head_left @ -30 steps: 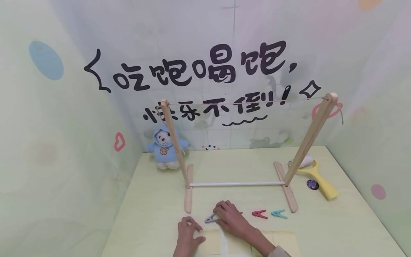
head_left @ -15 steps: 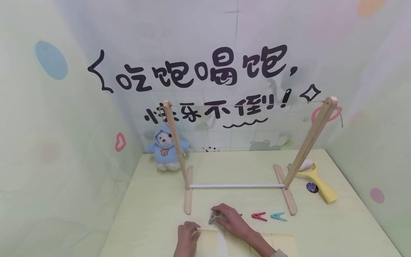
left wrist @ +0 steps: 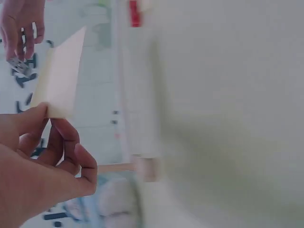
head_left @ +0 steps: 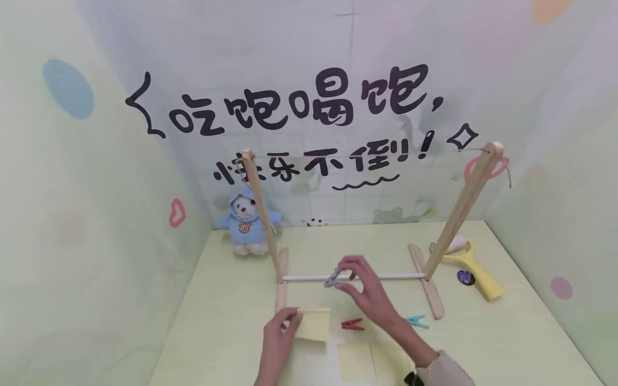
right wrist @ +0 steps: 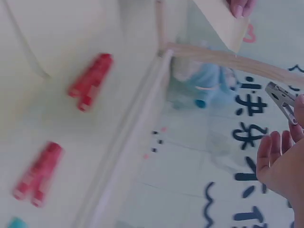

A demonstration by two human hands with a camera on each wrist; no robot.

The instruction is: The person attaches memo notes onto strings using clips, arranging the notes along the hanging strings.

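My left hand (head_left: 280, 340) pinches a pale yellow square of paper (head_left: 314, 324) by its upper left corner and holds it up off the table. In the left wrist view the sheet (left wrist: 61, 78) rises from between thumb and fingers. Farther forward, my right hand (head_left: 369, 295) pinches a grey clothespin (head_left: 333, 279) between thumb and fingers. The right wrist view shows the clothespin (right wrist: 283, 102) with the other fingers spread beside it. Beyond both hands stands a wooden rack with a left post (head_left: 263, 214), a right post (head_left: 463, 212) and a string (head_left: 372, 155) between their tops.
A red clothespin (head_left: 352, 324) and a teal one (head_left: 417, 321) lie on the table; the right wrist view shows another red clothespin (right wrist: 39, 175). More yellow papers (head_left: 354, 362) lie in front. A plush toy (head_left: 246, 222) sits back left, a yellow-handled roller (head_left: 483, 276) right, beside a dark disc (head_left: 465, 277).
Both hands have risen and moved forward toward the rack. The right hand has lifted the grey clothespin off the table; the left has lifted the yellow paper.
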